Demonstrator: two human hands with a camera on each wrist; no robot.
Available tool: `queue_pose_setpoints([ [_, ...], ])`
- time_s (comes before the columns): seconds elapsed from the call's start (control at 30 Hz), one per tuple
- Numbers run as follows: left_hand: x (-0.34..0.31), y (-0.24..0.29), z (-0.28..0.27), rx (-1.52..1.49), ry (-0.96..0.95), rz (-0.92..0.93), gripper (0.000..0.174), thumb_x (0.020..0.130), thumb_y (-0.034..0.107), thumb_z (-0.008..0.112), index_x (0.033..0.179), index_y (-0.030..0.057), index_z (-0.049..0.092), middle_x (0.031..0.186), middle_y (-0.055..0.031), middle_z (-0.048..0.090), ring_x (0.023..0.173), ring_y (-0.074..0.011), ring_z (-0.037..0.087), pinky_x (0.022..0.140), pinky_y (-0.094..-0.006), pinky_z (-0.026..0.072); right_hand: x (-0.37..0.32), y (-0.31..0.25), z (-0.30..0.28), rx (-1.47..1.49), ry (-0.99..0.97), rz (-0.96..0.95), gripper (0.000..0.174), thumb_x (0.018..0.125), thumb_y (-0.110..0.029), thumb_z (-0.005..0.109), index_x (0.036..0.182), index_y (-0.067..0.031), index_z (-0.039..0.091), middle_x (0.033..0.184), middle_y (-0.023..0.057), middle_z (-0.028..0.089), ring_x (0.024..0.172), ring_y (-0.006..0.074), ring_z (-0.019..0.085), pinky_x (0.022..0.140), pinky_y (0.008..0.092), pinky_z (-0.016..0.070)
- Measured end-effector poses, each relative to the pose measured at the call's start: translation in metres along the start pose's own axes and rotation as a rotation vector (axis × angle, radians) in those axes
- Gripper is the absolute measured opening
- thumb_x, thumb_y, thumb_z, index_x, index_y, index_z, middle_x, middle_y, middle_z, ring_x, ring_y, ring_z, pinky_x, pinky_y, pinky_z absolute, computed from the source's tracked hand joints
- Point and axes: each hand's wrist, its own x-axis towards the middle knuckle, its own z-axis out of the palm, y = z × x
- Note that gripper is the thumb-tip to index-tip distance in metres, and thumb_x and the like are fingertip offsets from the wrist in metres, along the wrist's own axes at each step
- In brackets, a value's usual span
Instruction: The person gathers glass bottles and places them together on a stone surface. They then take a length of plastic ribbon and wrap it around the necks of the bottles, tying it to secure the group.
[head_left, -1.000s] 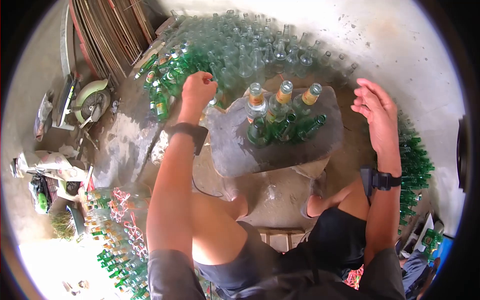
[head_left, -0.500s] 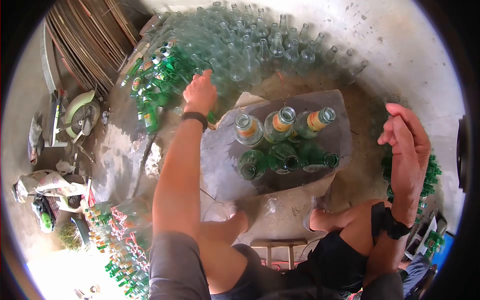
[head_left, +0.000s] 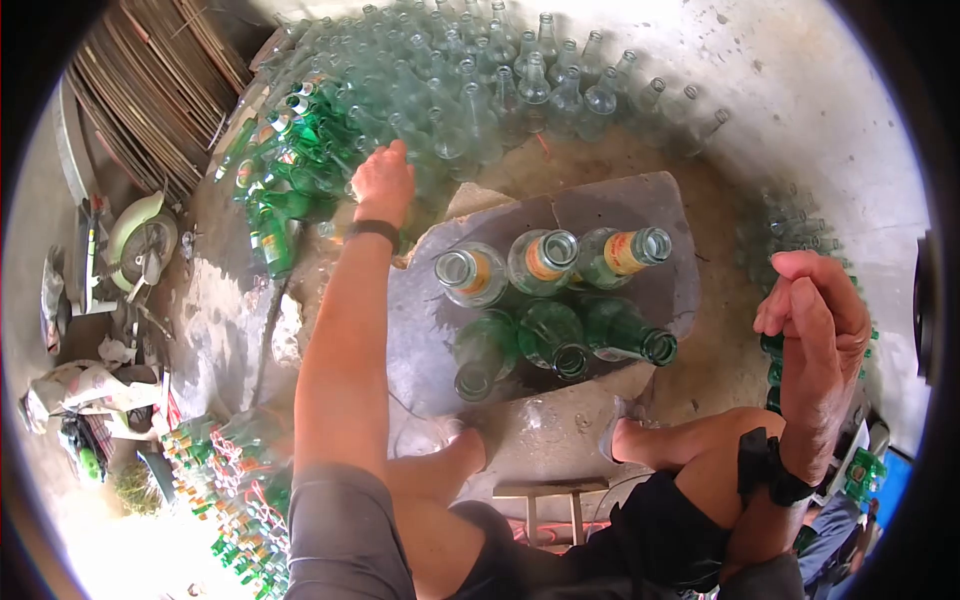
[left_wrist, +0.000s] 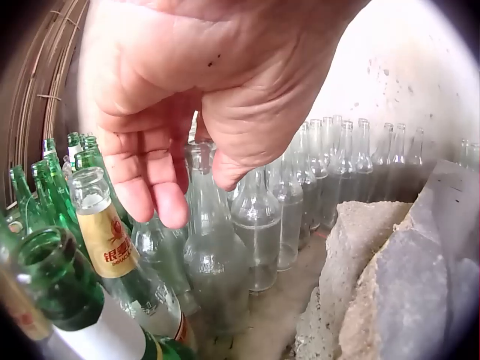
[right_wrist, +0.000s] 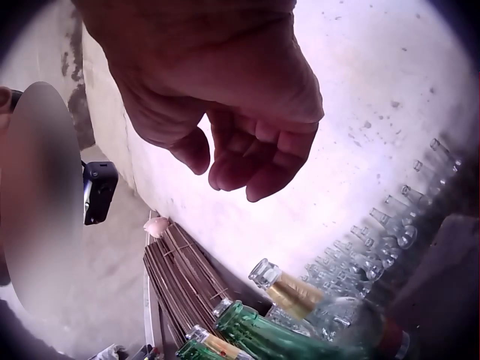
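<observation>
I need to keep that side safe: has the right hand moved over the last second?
Yes. In the head view, judged against the grey slab, the right hand has shifted farther right and lower in the picture.

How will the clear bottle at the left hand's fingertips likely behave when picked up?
The clear bottle looks like rigid glass, so it should stay stiff but could chip against the neighbouring bottle. Tall and slim towards the top, it might tip if nudged high up. Its smooth side may slip in the left hand.
</observation>
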Motion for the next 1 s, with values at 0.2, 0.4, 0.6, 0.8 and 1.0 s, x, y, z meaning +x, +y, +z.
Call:
queue_pose_setpoints([
  [0.2, -0.012, -0.009, -0.004, -0.084, 0.141, 0.029, 0.033, 0.087, 0.031, 0.074, 0.113, 0.0093, 0.069, 0.105, -0.0199, 0.074, 0.102, -0.0392, 0.070, 0.088, -0.0503, 0.0554, -0.005, -0.002, 0.001, 0.008, 0.001, -0.003, 0.020, 0.097, -0.011, 0.063, 0.108, 0.0011, 0.073, 0.074, 0.0020, 0.060, 0.070, 0.0116, 0.056, 0.069, 0.0263, 0.0434],
  [0.4, -0.028, -0.012, -0.050, -0.097, 0.189, 0.027, 0.034, 0.088, 0.033, 0.073, 0.111, 0.0081, 0.070, 0.098, -0.0207, 0.074, 0.098, -0.0406, 0.071, 0.086, -0.0503, 0.0553, -0.010, -0.007, -0.001, -0.004, 0.000, -0.032, 0.018, 0.097, -0.012, 0.064, 0.106, 0.0002, 0.075, 0.079, 0.0026, 0.064, 0.072, 0.0112, 0.058, 0.069, 0.0257, 0.0467],
  [0.6, -0.058, -0.018, -0.118, -0.107, 0.308, 0.046, 0.030, 0.086, 0.034, 0.074, 0.105, 0.0106, 0.074, 0.096, -0.0189, 0.075, 0.095, -0.0395, 0.072, 0.086, -0.0500, 0.0566, -0.015, -0.010, 0.000, -0.040, 0.003, -0.047, 0.021, 0.097, -0.017, 0.069, 0.106, 0.0009, 0.075, 0.082, 0.0045, 0.067, 0.073, 0.0103, 0.060, 0.069, 0.0246, 0.0487],
  [0.8, -0.112, -0.022, -0.193, -0.084, 0.407, 0.122, 0.031, 0.084, 0.034, 0.073, 0.104, 0.0102, 0.076, 0.088, -0.0208, 0.075, 0.091, -0.0414, 0.072, 0.083, -0.0490, 0.0570, -0.020, -0.012, -0.004, -0.020, 0.032, -0.061, 0.022, 0.097, -0.019, 0.071, 0.108, -0.0001, 0.076, 0.084, 0.0044, 0.069, 0.070, 0.0082, 0.059, 0.067, 0.0228, 0.0482],
  [1.0, -0.181, -0.020, -0.257, -0.053, 0.348, 0.116, 0.038, 0.084, 0.036, 0.074, 0.111, 0.0088, 0.077, 0.089, -0.0197, 0.075, 0.090, -0.0394, 0.073, 0.084, -0.0466, 0.0565, -0.016, 0.002, -0.004, 0.136, 0.031, -0.062, 0.022, 0.096, -0.021, 0.072, 0.107, -0.0027, 0.078, 0.086, 0.0033, 0.071, 0.071, 0.0077, 0.059, 0.065, 0.0234, 0.0491],
])
